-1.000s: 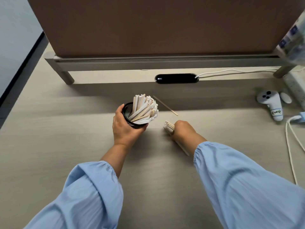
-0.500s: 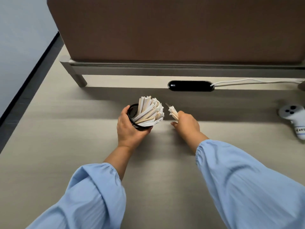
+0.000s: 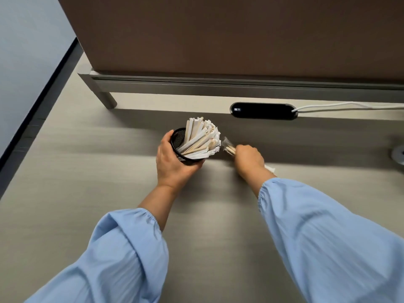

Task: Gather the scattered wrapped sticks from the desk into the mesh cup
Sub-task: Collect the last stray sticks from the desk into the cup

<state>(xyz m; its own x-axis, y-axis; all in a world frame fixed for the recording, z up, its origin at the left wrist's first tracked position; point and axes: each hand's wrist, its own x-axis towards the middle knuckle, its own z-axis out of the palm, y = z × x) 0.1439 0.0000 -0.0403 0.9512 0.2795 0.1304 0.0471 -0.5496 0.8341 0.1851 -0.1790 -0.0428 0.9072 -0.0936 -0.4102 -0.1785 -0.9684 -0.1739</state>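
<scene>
A black mesh cup (image 3: pixel 178 138) stands tilted on the grey desk, packed with several white paper-wrapped sticks (image 3: pixel 201 136) that fan out to the upper right. My left hand (image 3: pixel 172 162) is wrapped around the cup from the near left side. My right hand (image 3: pixel 248 159) is closed around a small bundle of wrapped sticks (image 3: pixel 229 147), whose front ends poke out toward the cup's right rim, just apart from it. The back ends of that bundle (image 3: pixel 270 169) show behind the wrist.
A brown partition (image 3: pixel 218 33) on a grey rail (image 3: pixel 196 84) bounds the desk's far side. A black oval cable port (image 3: pixel 263 110) with a white cable (image 3: pixel 349 105) lies behind the hands. A white device (image 3: pixel 399 154) shows at the right edge.
My right hand has lifted the bundle of sticks off the desk and carried it left and forward, up to the cup's right side. The view has shifted left.
</scene>
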